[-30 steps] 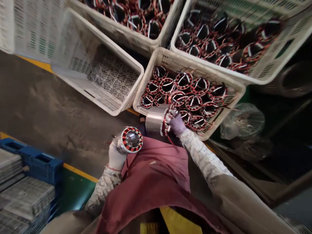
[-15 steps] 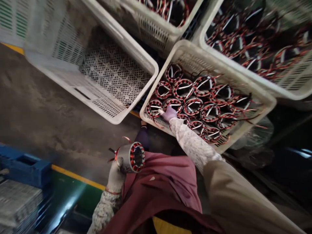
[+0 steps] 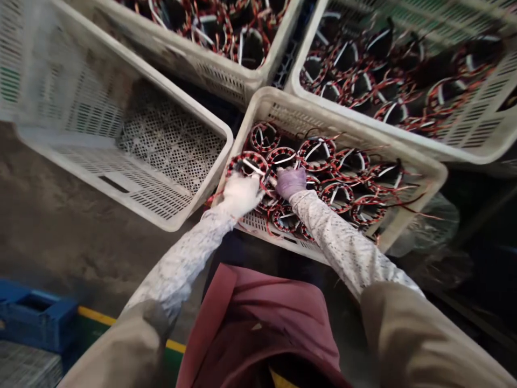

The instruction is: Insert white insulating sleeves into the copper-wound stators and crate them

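Observation:
My left hand [image 3: 241, 194], in a white glove, is closed on a motor stator [image 3: 236, 161], a cylinder with red-and-black windings and a white lead across its open end. It is at the left end of a pale plastic crate [image 3: 438, 172], among other upright stators. Beside it, my right hand [image 3: 291, 183], in a purple glove, has its fingers bent together near the leads between the stators. What its fingertips grip, if anything, is hidden. Rows of stators [image 3: 338, 196] with red, black and white leads fill much of the crate.
Left of this crate stands another pale crate [image 3: 165, 218] with its slatted floor showing. Behind are two more crates of stators, one at the back [image 3: 226, 81] and one at the right [image 3: 388, 132]. A blue pallet [image 3: 52, 318] lies at lower left; clear plastic [image 3: 432, 223] is at right.
My left hand has brought the stator from in front of my apron up to the crate's left end. My right hand has shifted slightly right among the stators.

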The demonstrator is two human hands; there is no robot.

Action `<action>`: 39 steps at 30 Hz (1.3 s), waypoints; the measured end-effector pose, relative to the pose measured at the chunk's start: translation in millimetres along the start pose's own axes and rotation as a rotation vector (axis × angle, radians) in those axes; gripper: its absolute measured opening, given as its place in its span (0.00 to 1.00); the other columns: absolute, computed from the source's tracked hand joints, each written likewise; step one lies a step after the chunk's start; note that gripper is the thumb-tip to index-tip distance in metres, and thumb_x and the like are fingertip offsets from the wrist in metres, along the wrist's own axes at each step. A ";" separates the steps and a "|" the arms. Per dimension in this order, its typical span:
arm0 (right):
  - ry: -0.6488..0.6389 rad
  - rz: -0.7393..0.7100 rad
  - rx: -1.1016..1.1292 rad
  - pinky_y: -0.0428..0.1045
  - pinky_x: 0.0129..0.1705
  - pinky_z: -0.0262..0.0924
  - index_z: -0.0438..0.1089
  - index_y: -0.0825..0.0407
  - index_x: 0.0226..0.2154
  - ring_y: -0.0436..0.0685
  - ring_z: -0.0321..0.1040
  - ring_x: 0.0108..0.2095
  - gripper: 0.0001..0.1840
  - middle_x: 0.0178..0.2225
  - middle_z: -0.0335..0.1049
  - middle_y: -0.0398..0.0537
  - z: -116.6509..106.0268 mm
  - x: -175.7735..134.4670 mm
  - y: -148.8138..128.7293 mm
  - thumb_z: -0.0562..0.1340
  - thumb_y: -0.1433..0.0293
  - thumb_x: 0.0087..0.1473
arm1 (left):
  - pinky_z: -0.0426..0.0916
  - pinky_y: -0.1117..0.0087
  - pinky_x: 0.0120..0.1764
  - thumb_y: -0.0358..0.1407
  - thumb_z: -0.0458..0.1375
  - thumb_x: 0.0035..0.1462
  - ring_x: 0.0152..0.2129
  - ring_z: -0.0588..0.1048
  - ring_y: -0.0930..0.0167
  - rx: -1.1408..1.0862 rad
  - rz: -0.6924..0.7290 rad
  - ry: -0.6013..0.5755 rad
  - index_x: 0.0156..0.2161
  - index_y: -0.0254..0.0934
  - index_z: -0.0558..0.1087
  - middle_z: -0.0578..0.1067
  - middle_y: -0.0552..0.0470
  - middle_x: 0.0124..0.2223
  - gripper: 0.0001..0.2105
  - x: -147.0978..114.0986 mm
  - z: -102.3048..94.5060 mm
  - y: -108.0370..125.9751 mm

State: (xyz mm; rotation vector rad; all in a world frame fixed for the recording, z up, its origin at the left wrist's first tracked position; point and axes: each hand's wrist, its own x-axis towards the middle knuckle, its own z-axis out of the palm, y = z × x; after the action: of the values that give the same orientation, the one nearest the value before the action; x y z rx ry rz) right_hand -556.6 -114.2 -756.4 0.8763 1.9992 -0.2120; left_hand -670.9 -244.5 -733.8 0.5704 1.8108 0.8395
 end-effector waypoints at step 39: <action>-0.040 -0.217 -0.313 0.55 0.46 0.67 0.76 0.54 0.51 0.68 0.74 0.47 0.22 0.45 0.77 0.59 -55.8 72.1 39.4 0.65 0.68 0.52 | 0.69 0.55 0.49 0.50 0.62 0.55 0.45 0.78 0.50 0.706 0.040 -0.356 0.48 0.27 0.77 0.80 0.34 0.44 0.26 76.4 39.6 -8.6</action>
State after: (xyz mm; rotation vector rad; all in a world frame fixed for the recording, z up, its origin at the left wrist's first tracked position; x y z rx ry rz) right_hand -592.5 -23.5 -775.2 0.4549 2.0196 -0.0351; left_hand -662.6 -184.6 -795.6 1.1267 1.7339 0.0761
